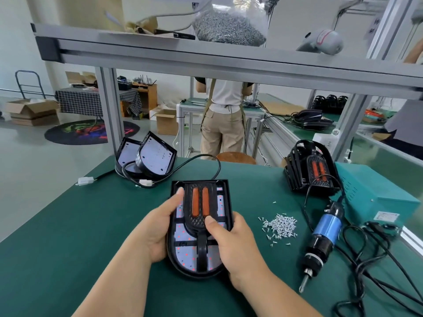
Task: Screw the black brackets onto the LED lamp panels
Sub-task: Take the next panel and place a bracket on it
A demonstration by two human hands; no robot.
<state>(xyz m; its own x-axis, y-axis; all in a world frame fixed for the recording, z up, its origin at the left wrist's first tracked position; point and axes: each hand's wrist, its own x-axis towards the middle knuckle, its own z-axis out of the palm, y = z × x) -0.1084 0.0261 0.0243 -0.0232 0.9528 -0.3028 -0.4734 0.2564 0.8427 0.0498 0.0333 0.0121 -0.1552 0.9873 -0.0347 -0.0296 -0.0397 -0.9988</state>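
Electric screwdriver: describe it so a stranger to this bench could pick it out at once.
Start at the green table, right side, beside the teal box. Just right of the loose screw pile lies the electric screwdriver, bit pointing toward the person. It alone has a blue barrel.

Your one view rides at your head, wide-angle, facing forward and down across the green worktop (pixel 68 225) from its near edge, near enough that the worktop's middle fills the lower half, with its far edge, the overhead shelf rail (pixel 206 56) and the room beyond up top.
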